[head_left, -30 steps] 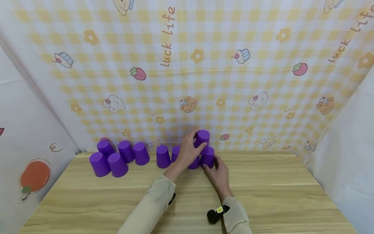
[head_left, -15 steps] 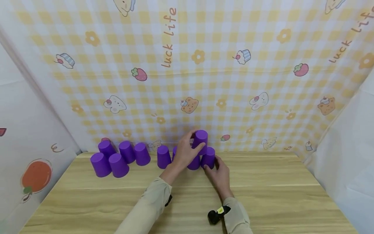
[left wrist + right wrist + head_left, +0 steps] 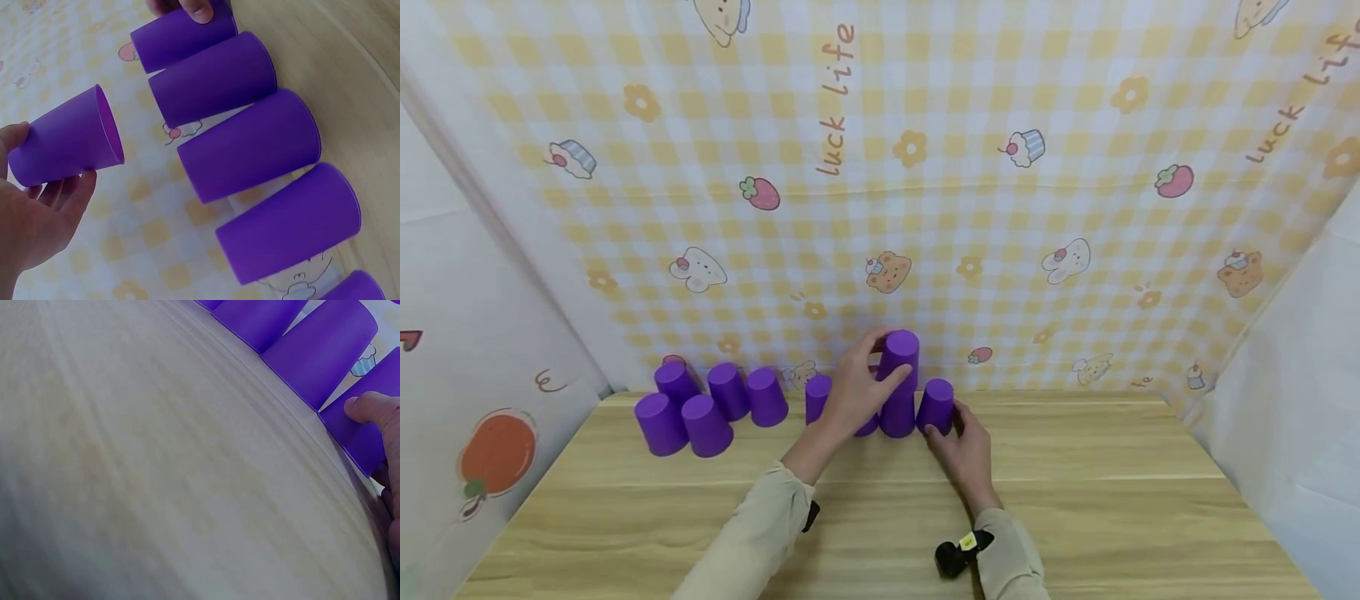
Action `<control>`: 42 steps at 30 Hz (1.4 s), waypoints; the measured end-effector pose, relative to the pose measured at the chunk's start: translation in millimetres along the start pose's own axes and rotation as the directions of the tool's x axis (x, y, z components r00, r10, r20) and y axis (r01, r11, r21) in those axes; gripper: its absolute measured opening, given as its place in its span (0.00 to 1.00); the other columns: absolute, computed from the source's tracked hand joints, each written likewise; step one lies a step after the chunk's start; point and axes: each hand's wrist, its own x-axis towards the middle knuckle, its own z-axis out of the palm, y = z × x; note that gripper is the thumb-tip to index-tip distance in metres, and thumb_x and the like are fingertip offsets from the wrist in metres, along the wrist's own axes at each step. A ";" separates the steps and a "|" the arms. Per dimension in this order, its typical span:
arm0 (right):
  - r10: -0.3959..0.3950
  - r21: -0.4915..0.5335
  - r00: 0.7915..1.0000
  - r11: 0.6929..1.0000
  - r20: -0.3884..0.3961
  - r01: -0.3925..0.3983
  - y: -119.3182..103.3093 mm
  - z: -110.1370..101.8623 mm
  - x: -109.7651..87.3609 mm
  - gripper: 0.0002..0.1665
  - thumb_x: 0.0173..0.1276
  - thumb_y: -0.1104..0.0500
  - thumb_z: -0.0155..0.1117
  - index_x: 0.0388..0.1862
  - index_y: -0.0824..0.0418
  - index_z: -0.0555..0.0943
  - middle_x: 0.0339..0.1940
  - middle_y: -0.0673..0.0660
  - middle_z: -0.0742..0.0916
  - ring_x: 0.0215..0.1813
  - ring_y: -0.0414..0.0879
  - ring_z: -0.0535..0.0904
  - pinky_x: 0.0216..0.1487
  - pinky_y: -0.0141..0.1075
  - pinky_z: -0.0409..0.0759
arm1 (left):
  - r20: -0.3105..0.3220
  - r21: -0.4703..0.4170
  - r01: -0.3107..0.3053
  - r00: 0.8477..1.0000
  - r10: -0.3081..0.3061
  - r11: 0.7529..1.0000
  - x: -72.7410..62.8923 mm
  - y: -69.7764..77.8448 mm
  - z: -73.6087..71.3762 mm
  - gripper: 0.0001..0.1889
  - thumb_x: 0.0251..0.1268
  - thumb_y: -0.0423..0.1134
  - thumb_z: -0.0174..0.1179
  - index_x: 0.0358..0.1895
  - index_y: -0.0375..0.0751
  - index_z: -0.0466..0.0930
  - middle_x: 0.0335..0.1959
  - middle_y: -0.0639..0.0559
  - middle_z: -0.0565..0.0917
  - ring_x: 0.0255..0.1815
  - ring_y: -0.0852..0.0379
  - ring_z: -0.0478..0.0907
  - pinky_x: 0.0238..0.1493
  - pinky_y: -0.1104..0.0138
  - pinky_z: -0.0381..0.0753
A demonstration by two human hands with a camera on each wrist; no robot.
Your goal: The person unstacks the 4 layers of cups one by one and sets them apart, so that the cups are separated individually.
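My left hand (image 3: 848, 390) grips an upside-down purple cup (image 3: 901, 358) and holds it up off the table. In the left wrist view that held cup (image 3: 69, 137) is apart from the row of cups, its rim facing them. My right hand (image 3: 964, 450) holds the rightmost purple cup (image 3: 936, 406) of the row, which stands mouth down on the table; the right wrist view shows the thumb (image 3: 365, 406) on its side. Just left of it stands another upside-down cup (image 3: 897, 417). Further left in the row, a cup (image 3: 817, 396) is partly hidden by my left hand.
Several more upside-down purple cups (image 3: 706, 427) stand grouped at the table's left. The wooden table (image 3: 1097, 483) ends at a checked cloth backdrop (image 3: 970, 317). A small black camera (image 3: 953, 557) is strapped to the right wrist.
My left hand has moved left with the held cup, from above the rightmost cup to above its neighbour. My right hand stays at the rightmost cup.
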 end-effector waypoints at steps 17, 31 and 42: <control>0.006 -0.018 1.000 1.000 0.001 -0.006 0.4 0.8 0.2 0.37 0.51 0.61 0.74 0.59 0.69 0.71 0.54 0.68 0.79 0.57 0.58 0.75 0.59 0.43 0.73 | -0.052 0.012 -0.003 0.999 0.003 1.000 -9.8 2.8 -43.0 0.26 0.53 0.33 0.68 0.56 0.33 0.71 0.46 0.42 0.80 0.46 0.48 0.78 0.40 0.62 0.83; 0.011 -0.018 1.000 1.000 -0.006 -0.011 0.4 1.2 0.5 0.36 0.51 0.60 0.74 0.59 0.70 0.72 0.54 0.68 0.79 0.56 0.57 0.75 0.59 0.42 0.73 | -0.105 0.088 0.090 0.991 -0.081 0.992 -24.1 -6.8 -83.5 0.27 0.53 0.38 0.69 0.57 0.39 0.72 0.46 0.44 0.81 0.47 0.50 0.78 0.44 0.61 0.82; 0.003 -0.028 1.000 1.000 0.000 -0.003 0.1 1.2 0.4 0.36 0.52 0.60 0.73 0.59 0.70 0.72 0.54 0.68 0.79 0.56 0.58 0.75 0.59 0.42 0.73 | -0.158 0.189 0.145 0.981 -0.116 0.971 -42.4 -21.7 -111.0 0.28 0.51 0.39 0.70 0.57 0.38 0.72 0.48 0.42 0.81 0.47 0.47 0.79 0.43 0.58 0.82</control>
